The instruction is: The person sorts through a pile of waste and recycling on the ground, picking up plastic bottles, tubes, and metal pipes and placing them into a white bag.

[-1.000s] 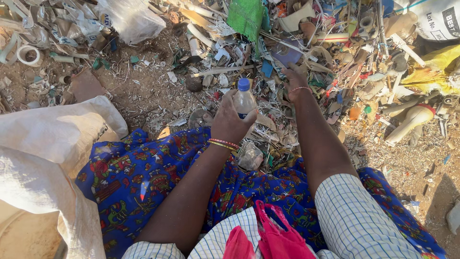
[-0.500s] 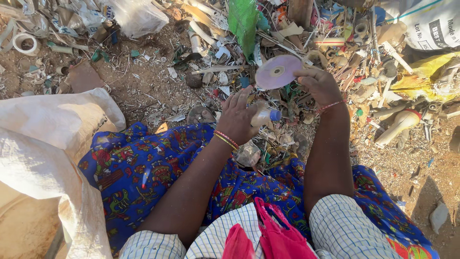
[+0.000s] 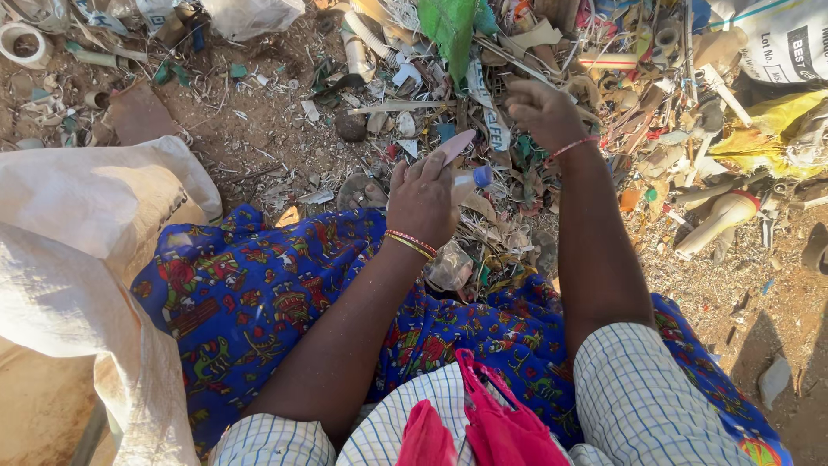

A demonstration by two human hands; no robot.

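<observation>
My left hand (image 3: 421, 200) is closed around a small clear plastic bottle with a blue cap (image 3: 473, 179), held on its side over my lap. A thin pinkish disc (image 3: 454, 145) sticks up edge-on from the same hand's fingers. My right hand (image 3: 542, 112) hovers farther out over the heap of mixed litter (image 3: 604, 78), back of the hand up, fingers loosely bent, with nothing seen in it. Both wrists wear bangles. A crumpled clear plastic piece (image 3: 450, 266) lies on the blue patterned cloth (image 3: 250, 293) just under my left wrist.
A big white woven sack (image 3: 78, 250) lies open at my left. Scrap plastic, tubes, paper and sticks cover the ground ahead and to the right, with a printed white sack (image 3: 776, 39) and yellow bag (image 3: 768, 129) at far right. Bare dirt (image 3: 250, 129) shows at upper left.
My right hand lifted a disc from the heap and passed it over; the disc now sits in my left hand with the bottle. My right hand has gone back out over the litter.
</observation>
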